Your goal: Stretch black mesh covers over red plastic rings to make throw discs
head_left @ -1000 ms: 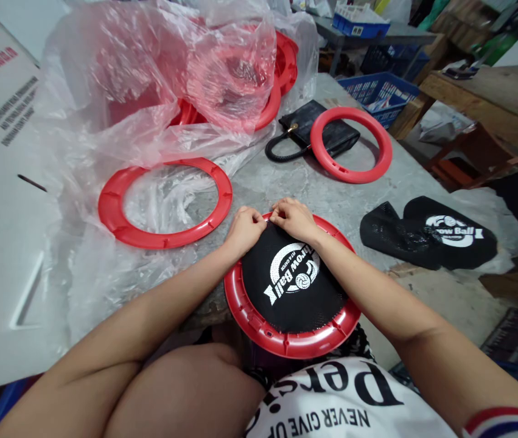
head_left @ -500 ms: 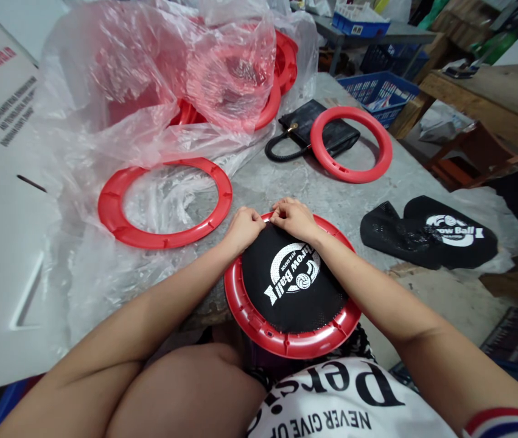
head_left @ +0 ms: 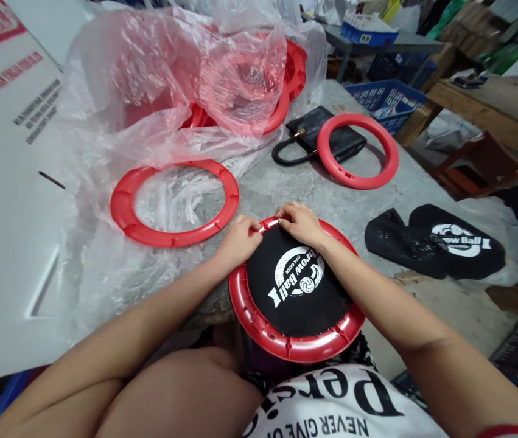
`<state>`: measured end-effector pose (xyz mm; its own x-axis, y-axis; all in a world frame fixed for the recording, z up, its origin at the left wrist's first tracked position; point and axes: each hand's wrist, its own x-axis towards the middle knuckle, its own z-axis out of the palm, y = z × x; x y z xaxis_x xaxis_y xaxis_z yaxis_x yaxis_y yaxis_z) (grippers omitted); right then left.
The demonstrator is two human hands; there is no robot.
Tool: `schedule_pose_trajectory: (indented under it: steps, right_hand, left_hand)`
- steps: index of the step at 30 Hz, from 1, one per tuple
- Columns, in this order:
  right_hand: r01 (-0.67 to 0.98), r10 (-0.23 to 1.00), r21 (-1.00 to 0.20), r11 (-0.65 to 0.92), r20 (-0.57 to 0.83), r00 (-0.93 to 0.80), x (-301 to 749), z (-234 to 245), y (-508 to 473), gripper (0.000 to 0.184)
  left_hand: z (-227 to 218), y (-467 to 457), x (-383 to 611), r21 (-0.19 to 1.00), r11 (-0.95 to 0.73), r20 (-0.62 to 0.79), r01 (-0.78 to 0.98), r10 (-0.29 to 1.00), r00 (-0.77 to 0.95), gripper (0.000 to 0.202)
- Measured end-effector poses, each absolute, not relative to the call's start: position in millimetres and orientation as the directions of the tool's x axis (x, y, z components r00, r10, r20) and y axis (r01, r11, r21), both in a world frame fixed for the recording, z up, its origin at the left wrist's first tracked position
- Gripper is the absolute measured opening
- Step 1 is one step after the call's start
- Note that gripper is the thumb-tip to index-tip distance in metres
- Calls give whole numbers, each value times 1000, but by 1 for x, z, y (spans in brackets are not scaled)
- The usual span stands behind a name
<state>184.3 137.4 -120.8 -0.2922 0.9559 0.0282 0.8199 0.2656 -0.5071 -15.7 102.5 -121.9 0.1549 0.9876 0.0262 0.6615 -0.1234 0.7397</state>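
A red plastic ring (head_left: 259, 333) rests across my lap and the table's near edge. Inside it lies a round black mesh (head_left: 263, 267) printed with a white "Throw Ball" logo. My left hand (head_left: 241, 238) is closed on the ring's far left rim, its fingers curled at the mesh edge. Just to its right, my right hand (head_left: 302, 222) pinches the far rim where mesh and ring meet. A short piece of rim shows between the two hands. Both sets of fingertips are partly hidden.
A second red ring (head_left: 174, 239) lies on the plastic bag (head_left: 122, 79) holding more rings. Another ring (head_left: 389, 155) leans on a black handbag (head_left: 307, 131). Printed black mesh pieces (head_left: 432, 240) lie at right. A white carton (head_left: 7, 243) stands left; a blue crate (head_left: 377, 97) is behind.
My hands have moved slightly apart along the far rim, the left one going left. The whole view has shifted a little.
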Motion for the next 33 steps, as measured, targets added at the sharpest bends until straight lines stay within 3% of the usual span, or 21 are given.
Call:
schedule_pose_trajectory:
  steps: [3, 7, 10, 12, 15, 19, 33]
  right_hand:
    - [810, 939, -505, 299, 2, -345, 189, -119, 138, 12]
    - [858, 942, -455, 241, -102, -319, 199, -109, 131, 15]
    - [904, 951, -391, 174, -172, -258, 206, -98, 121, 23]
    - [907, 962, -388, 162, -145, -233, 206, -94, 118, 27]
    - [847, 961, -495, 195, -76, -265, 199, -96, 121, 20]
    - [723, 944, -666, 184, -85, -319, 187, -113, 129, 7]
    - [692, 978, -714, 107, -50, -203, 185, -130, 127, 10]
  left_hand:
    - [-119, 90, -14, 562, -214, 53, 799, 973, 223, 12]
    - [-115, 95, -9, 491, -298, 38, 819, 946, 321, 4]
    - [-115, 109, -5, 526, -330, 37, 784, 930, 366, 9]
    - [-119, 118, -3, 576, -333, 40, 747, 924, 381, 14]
    - [-126, 125, -1, 662, -311, 49, 682, 926, 375, 16]
    - [-133, 126, -1, 746, -271, 63, 608, 938, 341, 10]
    - [-134, 126, 3, 801, -204, 69, 563, 965, 252, 13]
